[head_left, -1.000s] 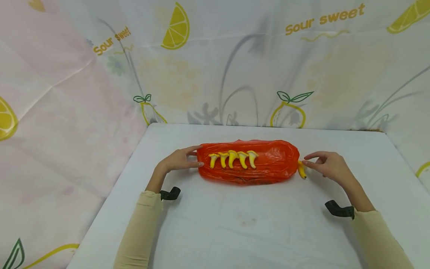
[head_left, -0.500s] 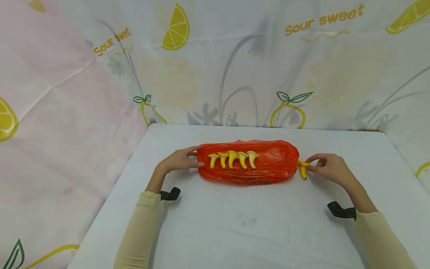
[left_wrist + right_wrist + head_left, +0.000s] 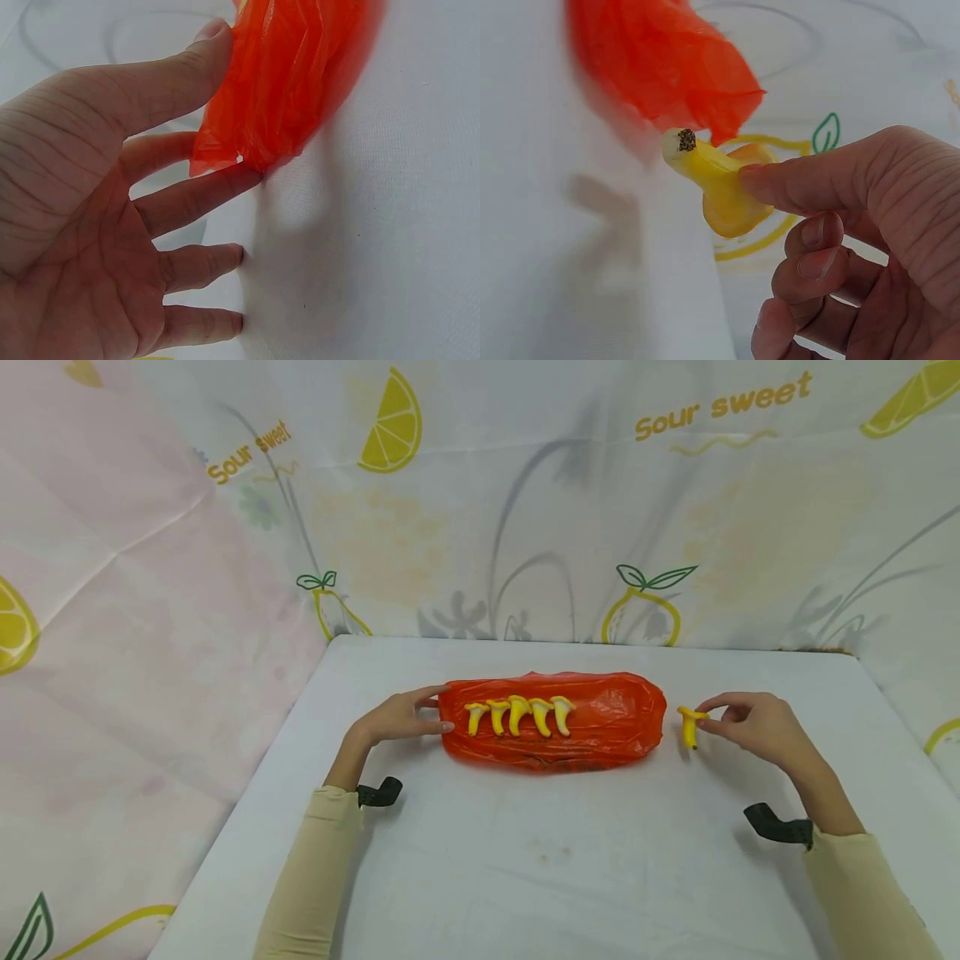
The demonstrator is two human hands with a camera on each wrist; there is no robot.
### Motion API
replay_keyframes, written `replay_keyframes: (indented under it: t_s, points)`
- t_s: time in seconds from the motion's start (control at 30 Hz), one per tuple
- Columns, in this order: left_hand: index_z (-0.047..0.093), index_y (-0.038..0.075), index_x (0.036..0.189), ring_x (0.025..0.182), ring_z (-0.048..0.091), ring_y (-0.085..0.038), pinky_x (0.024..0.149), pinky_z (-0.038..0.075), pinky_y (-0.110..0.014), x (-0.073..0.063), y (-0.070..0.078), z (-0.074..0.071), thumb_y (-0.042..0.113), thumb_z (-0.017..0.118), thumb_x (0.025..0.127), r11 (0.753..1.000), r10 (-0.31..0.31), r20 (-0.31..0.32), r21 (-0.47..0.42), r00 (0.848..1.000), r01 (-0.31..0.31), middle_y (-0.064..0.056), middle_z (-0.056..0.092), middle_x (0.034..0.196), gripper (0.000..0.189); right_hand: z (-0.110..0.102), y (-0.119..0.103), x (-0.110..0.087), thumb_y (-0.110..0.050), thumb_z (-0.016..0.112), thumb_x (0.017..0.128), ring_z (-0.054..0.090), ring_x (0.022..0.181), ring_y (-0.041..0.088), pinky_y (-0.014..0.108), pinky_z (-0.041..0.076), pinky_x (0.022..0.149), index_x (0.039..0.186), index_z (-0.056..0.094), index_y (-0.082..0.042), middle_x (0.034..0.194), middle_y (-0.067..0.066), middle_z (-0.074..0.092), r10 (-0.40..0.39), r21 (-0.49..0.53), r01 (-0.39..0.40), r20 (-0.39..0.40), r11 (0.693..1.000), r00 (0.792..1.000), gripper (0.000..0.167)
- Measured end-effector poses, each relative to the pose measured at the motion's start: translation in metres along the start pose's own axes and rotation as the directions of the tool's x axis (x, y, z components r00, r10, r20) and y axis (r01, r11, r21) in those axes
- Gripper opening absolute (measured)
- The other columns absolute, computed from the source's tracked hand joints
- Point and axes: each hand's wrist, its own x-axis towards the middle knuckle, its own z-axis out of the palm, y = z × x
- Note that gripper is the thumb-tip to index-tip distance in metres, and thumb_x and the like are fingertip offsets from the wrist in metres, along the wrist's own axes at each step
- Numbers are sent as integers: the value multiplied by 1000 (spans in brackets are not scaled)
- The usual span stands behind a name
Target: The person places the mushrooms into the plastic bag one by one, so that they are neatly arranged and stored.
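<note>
A long package in red plastic (image 3: 600,718) lies across the table, with several yellow mushrooms (image 3: 517,714) lined up on its left half. My left hand (image 3: 401,714) touches the package's left end. Its thumb rests on the red plastic (image 3: 289,75) and the other fingers are spread fairly straight, two of them reaching the white surface in the left wrist view. Beyond the right end, my right hand (image 3: 757,727) pinches another yellow mushroom (image 3: 690,727) between thumb and fingers. That mushroom (image 3: 720,180) hangs with its cap up and its dark-tipped stem down, apart from the package.
The table (image 3: 555,860) is covered in white. A printed curtain (image 3: 480,510) with lemons hangs behind it and along the sides. A black wrist piece (image 3: 776,827) juts from the right sleeve, and another black piece (image 3: 381,792) from the left.
My right hand has moved to the right and slightly up, taking the mushroom from beside the package's right end out away from it. The left hand and the package stay in place.
</note>
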Motion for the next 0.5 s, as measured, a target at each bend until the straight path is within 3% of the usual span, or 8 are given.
replay_keyframes:
  t_s: [0.5]
  points:
    - [35,23,154,132,44,-33,100,44,-55,0,2,-1,52,72,85,1000,-8,4,14,1000,8,-13,51,144,83,-19,-18,5,-28,75,89,45,59,16,27,34,48,108,72,-3,71,7,58,-49,52,55,-115,997,992,31]
